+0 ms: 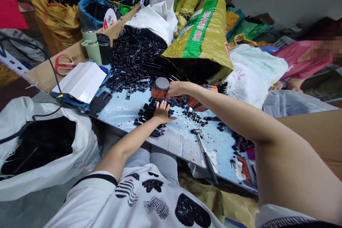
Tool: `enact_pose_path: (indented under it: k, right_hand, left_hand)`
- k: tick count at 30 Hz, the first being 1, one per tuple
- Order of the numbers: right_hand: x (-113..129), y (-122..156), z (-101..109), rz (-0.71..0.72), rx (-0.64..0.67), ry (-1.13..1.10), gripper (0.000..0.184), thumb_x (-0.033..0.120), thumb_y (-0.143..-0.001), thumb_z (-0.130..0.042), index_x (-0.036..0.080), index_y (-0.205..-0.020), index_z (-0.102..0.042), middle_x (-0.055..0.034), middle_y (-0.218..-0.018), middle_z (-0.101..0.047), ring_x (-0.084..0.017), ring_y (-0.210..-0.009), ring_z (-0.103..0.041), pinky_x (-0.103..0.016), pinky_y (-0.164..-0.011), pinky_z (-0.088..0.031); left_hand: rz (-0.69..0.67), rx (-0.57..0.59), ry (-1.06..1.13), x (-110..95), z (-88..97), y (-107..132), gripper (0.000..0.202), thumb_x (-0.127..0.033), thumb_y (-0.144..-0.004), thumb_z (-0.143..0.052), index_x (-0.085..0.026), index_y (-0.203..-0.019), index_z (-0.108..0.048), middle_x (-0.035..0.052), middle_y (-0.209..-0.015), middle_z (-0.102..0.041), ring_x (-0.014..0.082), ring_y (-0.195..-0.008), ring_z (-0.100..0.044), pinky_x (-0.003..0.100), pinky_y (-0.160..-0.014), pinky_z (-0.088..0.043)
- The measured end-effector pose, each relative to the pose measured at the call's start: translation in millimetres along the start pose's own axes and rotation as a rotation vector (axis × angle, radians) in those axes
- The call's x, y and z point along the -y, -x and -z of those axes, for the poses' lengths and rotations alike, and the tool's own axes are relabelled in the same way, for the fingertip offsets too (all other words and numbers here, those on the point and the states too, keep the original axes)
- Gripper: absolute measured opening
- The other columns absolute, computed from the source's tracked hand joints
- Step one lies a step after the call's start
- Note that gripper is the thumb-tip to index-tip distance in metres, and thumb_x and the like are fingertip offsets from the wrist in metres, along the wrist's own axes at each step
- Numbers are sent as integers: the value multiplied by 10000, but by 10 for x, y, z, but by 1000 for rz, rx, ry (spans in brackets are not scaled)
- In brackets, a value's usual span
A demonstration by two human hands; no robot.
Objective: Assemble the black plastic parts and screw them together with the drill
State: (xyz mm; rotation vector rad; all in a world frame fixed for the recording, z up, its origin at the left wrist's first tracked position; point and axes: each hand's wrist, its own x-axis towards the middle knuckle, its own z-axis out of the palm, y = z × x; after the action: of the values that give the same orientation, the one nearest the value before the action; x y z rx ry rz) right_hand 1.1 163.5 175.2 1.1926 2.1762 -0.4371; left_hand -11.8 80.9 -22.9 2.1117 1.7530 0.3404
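My right hand (176,89) is closed around an orange-and-grey power drill (159,92), whose round grey end faces up. My left hand (161,112) lies with its fingers spread over a row of black plastic parts (145,112), just below the drill. What the drill's tip touches is hidden. More orange tool casing (197,104) shows beneath my right forearm; I cannot tell whether it belongs to the drill. Small pins and black bits (196,117) lie scattered to the right of my left hand. A hammer (204,153) rests near the table's front edge, its handle sticking out past it.
Black parts (133,57) spill from a white sack (157,17). A yellow-green sack (205,32) lies open behind my hands. White box (82,78), scissors (64,65) and green bottle (92,48) stand left. An open sack (85,142) sits beside the table. Another person's arm (296,57) is at right.
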Motion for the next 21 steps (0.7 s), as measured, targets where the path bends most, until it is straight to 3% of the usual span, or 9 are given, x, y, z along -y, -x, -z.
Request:
enact_pose_path:
  k: [3, 7, 11, 17, 21]
  right_hand:
    - [20, 144, -51, 37, -32, 3, 162, 273, -640, -636, 121, -696, -624, -33, -569, -564, -132, -497, -524, -240, -460, -401]
    - [124, 229, -134, 60, 39, -44, 178, 264, -634, -645, 123, -740, -624, -27, -588, -570, -135, -509, -532, -243, -468, -412]
    - [279, 263, -209, 66, 33, -3, 192, 235, -632, -659, 126, -787, -633, -33, -619, -585, -141, -540, -545, -243, -488, -403]
    - [416, 485, -239, 79, -45, 141, 218, 314, -656, -650, 130, -774, -668, -53, -632, -602, -167, -603, -577, -252, -518, -398]
    - [547, 455, -312, 136, 22, 97, 228, 292, -639, -647, 135, -802, -673, -36, -634, -608, -160, -591, -575, -249, -514, -406]
  left_hand:
    - [9, -64, 15, -37, -56, 420, 957, -748, -797, -242, -18, -1415, -253, 206, -1517, -153, 303, -1419, -45, 483, -1147, -70]
    - [29, -97, 16, -34, -141, 845, 1016, -774, -772, -278, 12, -1413, -225, 227, -1513, -144, 319, -1416, -55, 476, -1152, -62]
    - [-7, -53, 18, -4, -128, 900, 1012, -786, -764, -259, -24, -1429, -214, 187, -1526, -137, 309, -1419, -45, 479, -1153, -50]
    - [-18, -66, 12, 7, -86, 880, 1015, -801, -754, -225, -35, -1417, -273, 180, -1518, -178, 314, -1414, -87, 502, -1143, -62]
    - [-16, -84, 1, 18, -115, 887, 1017, -809, -746, -226, -43, -1413, -293, 174, -1513, -201, 314, -1411, -98, 495, -1143, -58]
